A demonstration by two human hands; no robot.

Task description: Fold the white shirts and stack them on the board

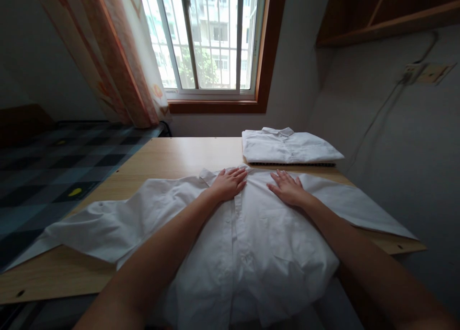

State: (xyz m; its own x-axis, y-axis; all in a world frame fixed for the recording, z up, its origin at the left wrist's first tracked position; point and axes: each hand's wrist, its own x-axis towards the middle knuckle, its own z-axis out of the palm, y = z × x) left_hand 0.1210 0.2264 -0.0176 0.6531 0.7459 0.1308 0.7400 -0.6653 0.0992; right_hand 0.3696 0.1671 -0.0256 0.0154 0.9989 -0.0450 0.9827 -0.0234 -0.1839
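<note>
A white button-up shirt (258, 234) lies front side up across the wooden table, its sleeves stretched out to either side and its lower part hanging over the near edge. My left hand (230, 182) rests flat on it beside the collar, close to the button strip, with the fingers extended. On the other side of the chest, my right hand (286, 188) also lies flat, fingers apart. Neither hand grips the cloth. Part of the left sleeve area is hidden behind my left forearm.
A folded white shirt (291, 147) sits at the back right of the table (190, 150). To the left is a bed with a checked cover (89, 162). Behind are a curtain (115, 56) and a barred window. A cable (377, 121) hangs from the right wall's socket.
</note>
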